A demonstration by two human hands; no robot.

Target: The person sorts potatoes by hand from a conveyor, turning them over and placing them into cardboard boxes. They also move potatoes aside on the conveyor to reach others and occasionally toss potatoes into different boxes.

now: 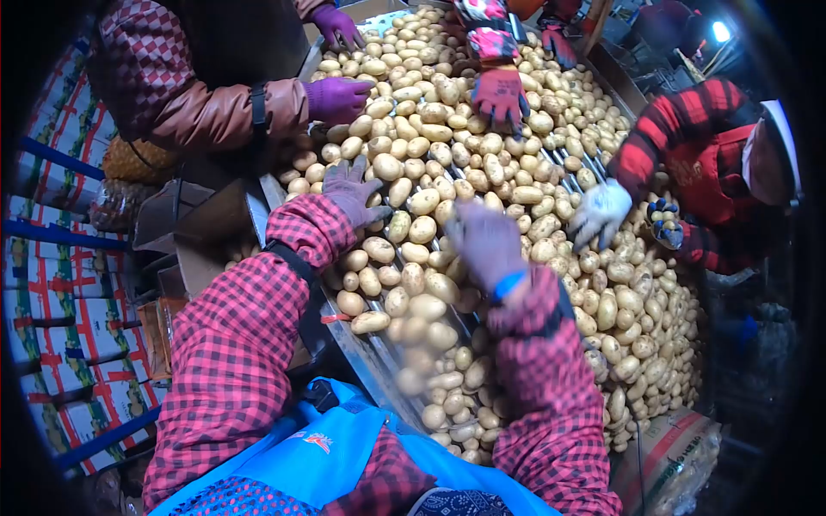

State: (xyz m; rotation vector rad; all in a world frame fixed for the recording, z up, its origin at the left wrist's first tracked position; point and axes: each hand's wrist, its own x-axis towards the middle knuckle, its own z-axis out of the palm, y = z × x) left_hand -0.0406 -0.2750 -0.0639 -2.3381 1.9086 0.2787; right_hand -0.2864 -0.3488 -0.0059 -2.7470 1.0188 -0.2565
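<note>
Head view: hand-moving of potatoes was under way, the gloved left hand open with fingers spread on the pile, the right hand apart from it, blurred, grip impossible to tell. Potatoes lay between and around both; reaching rightward called for clearance from a co-worker's white glove.

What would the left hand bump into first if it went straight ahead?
The left hand would seemingly meet the potatoes just beyond its fingers, though its height above them is unclear.
</note>
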